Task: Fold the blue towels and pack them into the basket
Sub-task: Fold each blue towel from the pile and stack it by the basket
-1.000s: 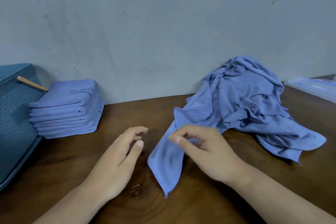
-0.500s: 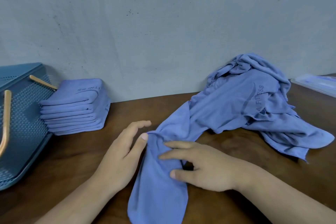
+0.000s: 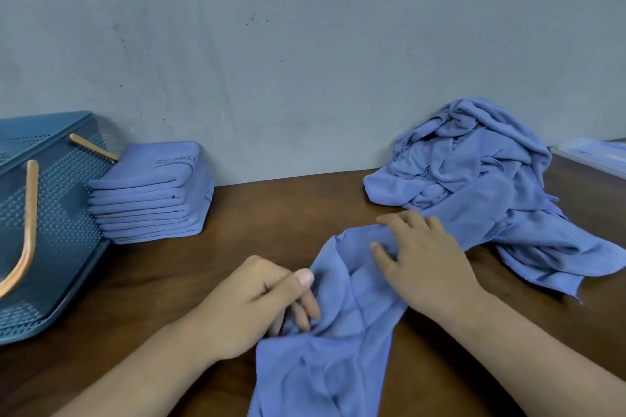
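Basket of blue perforated plastic stands at the far left on the brown wooden table, cut off by the frame edge; two pale wooden handles show against its side. Just beside the basket, touching its wall, sits a stack of folded towels, neat and square, close to the grey wall; dark lettering shows on the top one, only partly legible.

Nearer the camera, at the middle, the left hand has its fingers curled down into a loose towel and grips a bunch of the cloth at its left edge, the thumb lying straight along the top. This loose towel lies rumpled on the table between the two hands and runs down out of the bottom of the frame; none of it is in the basket.

The right hand rests palm down on the upper part of the same towel, fingers spread and nearly straight, pressing the cloth to the table rather than pinching it. Behind and to the right of it lies a pile of unfolded towels, heaped against the wall; the loose towel's far end reaches it, and I cannot tell where one ends and the other begins. At the far right edge lies a pale plastic object, too blurred to name.
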`<state>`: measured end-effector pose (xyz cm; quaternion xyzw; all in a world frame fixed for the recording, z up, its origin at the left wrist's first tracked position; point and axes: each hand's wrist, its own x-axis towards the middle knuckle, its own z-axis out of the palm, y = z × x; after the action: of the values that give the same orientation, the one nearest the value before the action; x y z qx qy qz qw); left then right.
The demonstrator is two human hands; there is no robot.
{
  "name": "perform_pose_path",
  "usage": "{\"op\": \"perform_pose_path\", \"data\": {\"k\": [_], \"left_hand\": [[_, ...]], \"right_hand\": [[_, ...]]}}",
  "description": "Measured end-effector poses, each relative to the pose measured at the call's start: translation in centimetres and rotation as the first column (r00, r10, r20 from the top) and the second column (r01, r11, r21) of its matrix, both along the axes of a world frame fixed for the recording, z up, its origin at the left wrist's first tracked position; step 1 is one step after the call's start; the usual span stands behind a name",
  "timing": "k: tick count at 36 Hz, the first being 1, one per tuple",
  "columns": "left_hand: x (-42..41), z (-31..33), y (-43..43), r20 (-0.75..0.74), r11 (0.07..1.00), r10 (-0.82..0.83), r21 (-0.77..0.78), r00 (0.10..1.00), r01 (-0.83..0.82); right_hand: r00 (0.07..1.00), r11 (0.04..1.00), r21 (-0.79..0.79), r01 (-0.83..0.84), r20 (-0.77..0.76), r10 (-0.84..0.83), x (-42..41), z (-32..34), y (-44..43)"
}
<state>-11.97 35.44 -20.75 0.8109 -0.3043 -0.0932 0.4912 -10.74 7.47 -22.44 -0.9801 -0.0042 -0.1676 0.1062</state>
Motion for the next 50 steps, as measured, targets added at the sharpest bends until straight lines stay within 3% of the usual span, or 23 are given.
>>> {"op": "perform_pose_path", "data": {"k": [2,4,7,9,13,17,20,22,26,29,34,37,39,41,42,44,47,50], "left_hand": [[0.1,-0.2,0.1,-0.088,0.998,-0.014,-0.065,0.996,0.009],[0.4,-0.5,0.1,-0.081,0.989,0.067,-0.123,0.994,-0.076],[1.1,-1.3,0.1,0.126,0.957,0.281,-0.11,0.951,-0.268],[1.4,-1.6,0.1,0.24,0.943,0.333,-0.071,0.912,-0.325],[1.4,-1.6,0.1,0.285,0.958,0.273,0.003,0.919,-0.286],[1.1,-1.3,-0.2,0.253,0.979,0.047,0.179,0.966,-0.094],[1.5,-1.5,-0.2,0.363,0.923,-0.054,0.374,0.93,-0.093],[1.8,-1.5,0.0,0.433,0.861,-0.012,0.462,0.901,-0.211],[2.1,-0.9,0.5,0.538,0.722,0.139,0.52,0.832,-0.457],[2.7,-0.4,1.3,0.568,0.539,0.251,0.59,0.784,-0.601],[2.9,0.6,2.1,0.561,0.347,0.417,0.629,0.715,-0.696],[2.8,1.2,2.3,0.623,0.233,0.428,0.624,0.655,-0.746],[3.2,0.7,2.5,0.651,0.257,0.42,0.584,0.633,-0.77],[3.8,-0.4,2.8,0.685,0.387,0.376,0.495,0.624,-0.778],[4.2,-1.1,3.1,0.688,0.454,0.339,0.478,0.642,-0.752],[4.9,-2.0,3.5,0.554,0.572,0.338,0.521,0.761,-0.634],[5.5,-2.7,3.9,0.332,0.623,0.39,0.592,0.859,-0.511],[5.8,-2.5,3.6,0.288,0.626,0.394,0.611,0.873,-0.484]], "right_hand": [[0.994,0.997,-0.012,-0.079,-0.08,0.078,0.2,-0.4,0.2],[0.965,0.975,0.058,-0.216,-0.135,0.222,0.1,-0.4,0.5],[0.853,0.865,0.238,-0.441,-0.186,0.487,-0.6,0.4,1.4],[0.754,0.776,0.315,-0.547,-0.217,0.62,-1.2,0.8,2.0],[0.6,0.621,0.497,-0.606,-0.227,0.767,-2.1,1.4,2.9],[0.66,0.511,0.683,-0.521,-0.057,0.749,-2.6,1.5,3.3],[0.812,0.611,0.612,-0.503,0.092,0.576,-1.7,0.9,2.7],[0.887,0.699,0.557,-0.449,0.18,0.426,-0.7,0.4,2.0],[0.936,0.828,0.446,-0.34,0.247,0.251,0.2,0.2,0.7],[0.961,0.902,0.344,-0.261,0.178,0.211,0.3,0.3,0.2],[0.972,0.972,0.138,-0.191,-0.109,0.207,0.1,-0.1,0.6],[0.96,0.97,0.147,-0.193,-0.178,0.218,0.2,-0.2,0.5],[0.955,0.966,0.159,-0.206,-0.184,0.234,0.5,-0.4,0.3],[0.947,0.967,0.152,-0.206,-0.218,0.236,1.0,-0.5,0.0],[0.943,0.969,0.147,-0.2,-0.241,0.231,1.4,-0.5,-0.1],[0.933,0.972,0.129,-0.197,-0.279,0.226,2.2,-0.6,-0.5],[0.929,0.974,0.105,-0.202,-0.294,0.225,3.7,-1.0,-0.9],[0.932,0.971,0.087,-0.224,-0.271,0.239,6.1,-1.6,-1.5]]}}
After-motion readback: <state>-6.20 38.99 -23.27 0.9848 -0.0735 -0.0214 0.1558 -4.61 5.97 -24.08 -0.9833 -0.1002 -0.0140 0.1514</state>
